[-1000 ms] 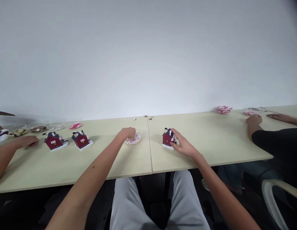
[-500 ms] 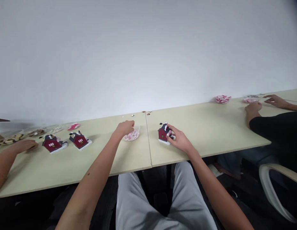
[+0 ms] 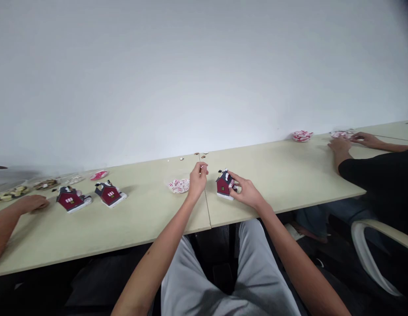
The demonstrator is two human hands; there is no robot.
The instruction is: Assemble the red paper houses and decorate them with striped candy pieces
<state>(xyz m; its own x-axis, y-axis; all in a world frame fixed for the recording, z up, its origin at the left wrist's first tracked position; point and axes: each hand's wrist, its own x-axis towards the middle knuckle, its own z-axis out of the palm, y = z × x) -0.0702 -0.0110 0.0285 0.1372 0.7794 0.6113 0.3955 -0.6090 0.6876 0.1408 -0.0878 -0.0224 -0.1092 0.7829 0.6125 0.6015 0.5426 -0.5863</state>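
In the head view, the right hand is clamped on the right side of a small dark-red toy house with a dark roof and white base, which stands upright on the counter, just right of the seam. The left hand hovers to the left of that house, apart from it, its fingers curled near one another; I cannot tell whether they are closed on anything. Just left of this hand lies a clear bag of red-and-white pieces. Beyond, near the wall, are a few small loose pieces.

Farther left, two similar houses stand side by side, near a row of bagged parts and another person's hand. At the far right, a person in a dark sleeve has both hands at another bag; a pink-and-white bundle lies nearby.
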